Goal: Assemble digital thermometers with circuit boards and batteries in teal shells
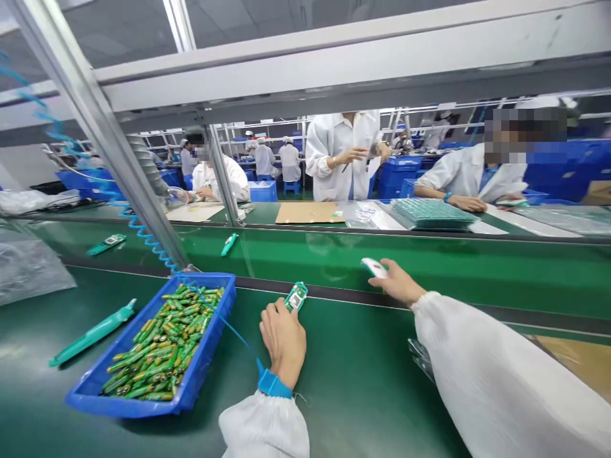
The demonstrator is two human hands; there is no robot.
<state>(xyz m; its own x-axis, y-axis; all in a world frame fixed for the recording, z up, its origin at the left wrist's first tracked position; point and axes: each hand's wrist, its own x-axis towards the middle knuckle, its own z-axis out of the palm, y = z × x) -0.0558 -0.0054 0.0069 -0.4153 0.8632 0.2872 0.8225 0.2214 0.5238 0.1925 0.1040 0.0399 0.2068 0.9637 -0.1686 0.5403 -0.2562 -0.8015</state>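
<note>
My left hand point(285, 334), with a blue wrist strap point(274, 383) around its wrist, is closed on a teal device housing point(296, 296). A circuit board shows in the housing's open face. The fingertips on its near end are partly hidden behind the hand. Over the green belt, my right hand point(401, 284) pinches a slim white casing point(375, 267) between thumb and fingers. To the left of my left hand stands a blue tray point(193, 402) heaped with green-and-gold batteries point(165, 343).
A teal handheld device point(93, 334) lies left of the tray. Two teal housings, one left point(107, 244) and one nearer the middle point(230, 244), rest on the belt point(453, 273). A metal post point(109, 146) rises behind the tray. Co-workers sit and stand across the belt.
</note>
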